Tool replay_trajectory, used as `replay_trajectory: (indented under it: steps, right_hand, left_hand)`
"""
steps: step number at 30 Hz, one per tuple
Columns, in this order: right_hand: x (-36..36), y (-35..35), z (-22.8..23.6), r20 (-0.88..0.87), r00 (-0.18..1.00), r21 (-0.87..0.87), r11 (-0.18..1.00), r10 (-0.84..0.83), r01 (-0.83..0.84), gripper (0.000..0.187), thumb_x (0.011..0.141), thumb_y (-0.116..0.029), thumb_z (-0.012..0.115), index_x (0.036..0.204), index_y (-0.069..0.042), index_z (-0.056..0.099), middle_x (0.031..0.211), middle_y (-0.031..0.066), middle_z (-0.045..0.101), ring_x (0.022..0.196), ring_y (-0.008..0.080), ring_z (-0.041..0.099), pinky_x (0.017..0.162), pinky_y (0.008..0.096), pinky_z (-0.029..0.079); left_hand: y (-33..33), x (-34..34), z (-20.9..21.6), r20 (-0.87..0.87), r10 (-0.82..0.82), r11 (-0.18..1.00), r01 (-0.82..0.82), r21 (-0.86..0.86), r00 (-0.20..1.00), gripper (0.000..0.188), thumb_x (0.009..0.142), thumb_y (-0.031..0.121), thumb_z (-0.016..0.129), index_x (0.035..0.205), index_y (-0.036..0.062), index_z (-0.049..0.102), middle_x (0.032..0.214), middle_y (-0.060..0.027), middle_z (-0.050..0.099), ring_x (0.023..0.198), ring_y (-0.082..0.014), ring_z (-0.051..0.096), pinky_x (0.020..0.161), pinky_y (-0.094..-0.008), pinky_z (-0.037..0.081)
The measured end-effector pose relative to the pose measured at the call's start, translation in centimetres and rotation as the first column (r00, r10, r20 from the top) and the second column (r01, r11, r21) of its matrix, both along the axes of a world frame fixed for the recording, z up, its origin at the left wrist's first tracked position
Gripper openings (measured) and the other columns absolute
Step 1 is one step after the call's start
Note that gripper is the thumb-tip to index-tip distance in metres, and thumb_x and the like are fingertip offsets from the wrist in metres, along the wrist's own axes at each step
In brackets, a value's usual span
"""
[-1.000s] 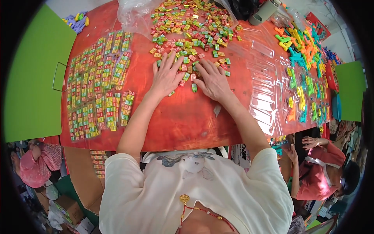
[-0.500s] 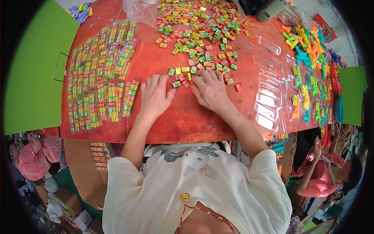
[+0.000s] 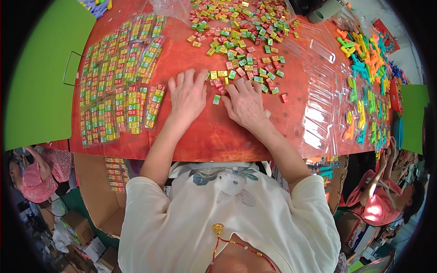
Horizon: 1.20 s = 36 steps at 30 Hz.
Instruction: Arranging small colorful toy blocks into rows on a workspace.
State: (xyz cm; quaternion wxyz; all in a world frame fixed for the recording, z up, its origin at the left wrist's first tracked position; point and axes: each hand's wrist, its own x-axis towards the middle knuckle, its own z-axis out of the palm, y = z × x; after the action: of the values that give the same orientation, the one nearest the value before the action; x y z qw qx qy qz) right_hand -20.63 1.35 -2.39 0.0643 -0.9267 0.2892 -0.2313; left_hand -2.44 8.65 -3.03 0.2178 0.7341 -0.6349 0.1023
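A pile of small printed blocks point(image 3: 243, 63), red, yellow and green, spreads over the red table in front of me. My left hand point(image 3: 189, 95) rests palm down at the near left edge of the pile, fingers apart, the index finger beside a few blocks. My right hand point(image 3: 247, 103) lies palm down with its fingertips among the nearest blocks; nothing shows in its grip, and the fingertips partly cover the pieces there. Between both hands sits a single green block point(image 3: 216, 99). Another red block point(image 3: 285, 98) lies alone to the right.
Filled see-through strips of blocks point(image 3: 109, 91) cover the table's left side. See-through plastic trays point(image 3: 317, 113) are stacked at right, beyond them colourful plastic toy parts point(image 3: 364, 54). A grey-green cup point(image 3: 325, 11) lies at the back. Cardboard boxes point(image 3: 102, 191) and other people point(image 3: 387, 195) are beyond the near edge.
My left hand has moved slightly forward and right, its thumb drawing in. The green block between the hands has turned and shifted right. My right hand stays among the near blocks.
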Motion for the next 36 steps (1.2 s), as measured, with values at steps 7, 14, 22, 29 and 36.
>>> replay_trajectory:
  steps: [7,14,22,29,36]
  right_hand:
    - [-0.7,-0.1,-0.6,0.022,0.999,-0.026,0.999,-0.039,0.039,0.017,0.081,-0.017,0.071,0.093,-0.009,0.063,0.095,0.0079,0.057,0.094,0.0265,0.057,0.091,0.0440,0.039]
    - [-1.9,1.4,0.8,-0.041,0.999,0.047,0.999,-0.007,0.009,0.025,0.083,-0.026,0.074,0.099,-0.009,0.063,0.097,0.0081,0.058,0.097,0.0264,0.057,0.093,0.0444,0.037]
    - [-4.7,1.0,-0.6,-0.125,0.992,0.097,0.995,-0.023,0.036,0.026,0.083,-0.018,0.074,0.105,-0.010,0.063,0.096,0.0076,0.057,0.093,0.0264,0.058,0.084,0.0411,0.041]
    - [-3.0,0.7,-0.2,-0.081,0.994,0.027,0.996,-0.079,0.082,0.023,0.085,-0.021,0.072,0.102,-0.009,0.063,0.091,0.0084,0.059,0.089,0.0270,0.059,0.083,0.0404,0.042]
    - [0.2,-0.7,0.9,0.032,0.999,0.053,0.999,0.009,-0.011,0.018,0.087,-0.022,0.070,0.100,-0.010,0.067,0.087,0.0069,0.060,0.085,0.0251,0.061,0.079,0.0408,0.042]
  left_hand:
    - [0.9,0.7,-0.4,-0.012,-0.017,0.991,0.018,0.130,1.000,0.026,0.087,0.018,0.068,0.111,0.0105,0.063,0.101,-0.0085,0.058,0.100,-0.0284,0.055,0.090,-0.0484,0.037]
    - [4.1,-1.1,2.0,-0.296,-0.111,0.945,0.193,0.264,0.949,0.051,0.086,0.018,0.070,0.133,0.0053,0.055,0.106,-0.0119,0.058,0.103,-0.0316,0.057,0.087,-0.0425,0.041]
    - [4.0,0.0,2.0,-0.122,-0.151,0.922,0.184,0.340,0.981,0.047,0.081,0.020,0.076,0.124,0.0112,0.061,0.100,-0.0093,0.059,0.098,-0.0272,0.059,0.081,-0.0427,0.040]
    - [3.6,-0.6,1.3,-0.097,-0.100,0.947,0.124,0.296,0.990,0.030,0.083,0.022,0.075,0.108,0.0131,0.064,0.095,-0.0078,0.059,0.091,-0.0266,0.062,0.080,-0.0426,0.040]
    - [0.4,0.2,0.7,-0.127,-0.077,0.979,0.099,0.176,0.989,0.025,0.086,0.023,0.071,0.107,0.0121,0.062,0.095,-0.0090,0.062,0.090,-0.0269,0.064,0.077,-0.0428,0.040]
